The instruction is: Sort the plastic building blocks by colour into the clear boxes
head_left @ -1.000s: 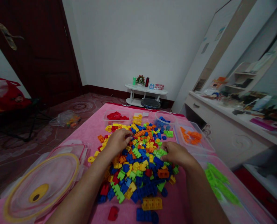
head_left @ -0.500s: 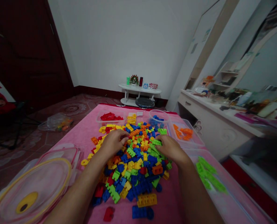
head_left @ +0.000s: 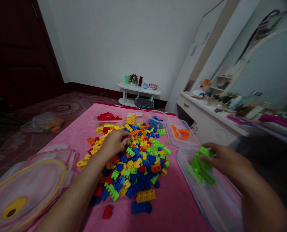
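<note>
A large pile of toy building blocks (head_left: 133,167) in several colours covers the middle of the pink cloth. Over its left side is my left hand (head_left: 113,143), fingers curled in with thumb and forefinger close together; what lies between them is hidden. My right hand (head_left: 222,159) is above the clear container (head_left: 190,190) at the right. Its thumb and fingers close on a green building block (head_left: 206,151), slightly blurred. Several long green blocks (head_left: 200,172) lie in that container, just under the hand.
Red blocks (head_left: 108,116) fill a clear box at the back left. Behind the pile, a round tub (head_left: 157,112) holds blue blocks, and a tray holds orange blocks (head_left: 180,132). Clear lids (head_left: 32,190) lie at the left. A white dresser (head_left: 206,119) stands along the right.
My right hand has moved right from the pile to the container of green blocks, carrying green. My left hand stays over the pile. The view has turned slightly right.
</note>
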Action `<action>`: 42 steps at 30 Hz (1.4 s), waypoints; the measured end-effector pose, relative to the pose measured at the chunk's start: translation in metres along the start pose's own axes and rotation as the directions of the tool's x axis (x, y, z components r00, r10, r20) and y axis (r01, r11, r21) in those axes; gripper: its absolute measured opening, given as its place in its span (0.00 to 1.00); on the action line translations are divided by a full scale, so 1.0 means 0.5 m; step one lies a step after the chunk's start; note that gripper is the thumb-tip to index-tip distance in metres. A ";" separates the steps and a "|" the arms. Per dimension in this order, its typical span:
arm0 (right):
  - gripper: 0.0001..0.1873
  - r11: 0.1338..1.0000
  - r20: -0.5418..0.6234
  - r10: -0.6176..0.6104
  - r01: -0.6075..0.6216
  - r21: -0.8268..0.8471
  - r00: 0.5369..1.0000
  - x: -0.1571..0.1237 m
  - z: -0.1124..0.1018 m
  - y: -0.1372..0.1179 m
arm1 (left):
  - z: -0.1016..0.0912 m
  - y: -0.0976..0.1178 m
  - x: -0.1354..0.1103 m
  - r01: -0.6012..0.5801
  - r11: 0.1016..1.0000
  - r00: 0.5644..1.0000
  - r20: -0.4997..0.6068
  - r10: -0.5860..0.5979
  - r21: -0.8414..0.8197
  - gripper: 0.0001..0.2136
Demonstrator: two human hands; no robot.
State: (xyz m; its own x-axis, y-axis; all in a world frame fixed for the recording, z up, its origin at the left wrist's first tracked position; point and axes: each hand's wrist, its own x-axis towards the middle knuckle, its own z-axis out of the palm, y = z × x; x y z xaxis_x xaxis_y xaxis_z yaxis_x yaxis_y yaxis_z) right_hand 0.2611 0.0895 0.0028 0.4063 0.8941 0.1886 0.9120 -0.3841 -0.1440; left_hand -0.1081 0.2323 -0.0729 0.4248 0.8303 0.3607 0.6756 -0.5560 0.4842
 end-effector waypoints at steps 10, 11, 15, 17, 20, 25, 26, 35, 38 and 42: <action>0.15 0.948 0.138 -0.301 0.279 0.155 0.944 0.015 0.095 -0.229 | 0.008 0.018 -0.002 -0.007 1.000 0.997 0.081 0.007 0.001 0.12; 0.17 0.946 0.151 -0.309 0.286 0.154 0.939 0.029 0.118 -0.247 | 0.008 0.020 -0.002 0.001 1.000 0.996 0.088 -0.001 -0.002 0.12; 0.28 0.949 0.203 -0.305 0.280 0.142 0.931 0.081 0.208 -0.272 | 0.008 0.024 -0.003 -0.001 1.000 0.994 0.107 0.001 -0.005 0.12; 0.28 0.947 0.218 -0.309 0.279 0.157 0.926 0.094 0.241 -0.267 | 0.009 0.024 -0.003 -0.006 1.000 0.994 0.110 0.007 -0.008 0.12; 0.28 0.942 0.199 -0.319 0.288 0.170 0.927 0.098 0.270 -0.251 | 0.013 0.022 -0.003 -0.001 1.000 0.993 0.121 0.002 -0.008 0.11; 0.25 0.953 0.156 -0.264 0.232 0.195 0.952 0.099 0.268 -0.235 | 0.017 0.020 -0.002 -0.001 1.000 0.992 0.123 0.004 -0.020 0.11; 0.25 0.953 0.129 -0.235 0.203 0.224 0.963 0.100 0.262 -0.237 | 0.016 0.019 -0.001 0.001 1.000 0.993 0.122 0.002 -0.019 0.11; 0.16 0.242 0.394 -0.169 -0.350 0.905 0.903 0.084 0.231 -0.289 | 0.011 0.017 -0.005 0.026 1.000 0.996 0.084 -0.026 -0.007 0.12; 0.19 0.173 0.417 -0.243 -0.384 0.907 0.876 0.080 0.230 -0.297 | 0.009 0.016 -0.005 0.008 1.000 0.997 0.076 -0.007 -0.020 0.12; 0.22 0.189 0.322 -0.144 -0.293 0.937 0.936 0.062 0.178 -0.292 | 0.008 0.008 -0.003 -0.012 1.000 0.998 0.063 0.013 -0.019 0.11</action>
State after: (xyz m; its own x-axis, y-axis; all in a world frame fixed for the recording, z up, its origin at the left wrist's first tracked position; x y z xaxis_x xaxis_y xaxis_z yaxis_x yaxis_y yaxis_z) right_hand 0.1355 0.1937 -0.0566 0.2304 0.9662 -0.1156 0.0003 -0.1189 -0.9929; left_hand -0.1036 0.2287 -0.0747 0.4710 0.8235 0.3162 0.6586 -0.5667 0.4951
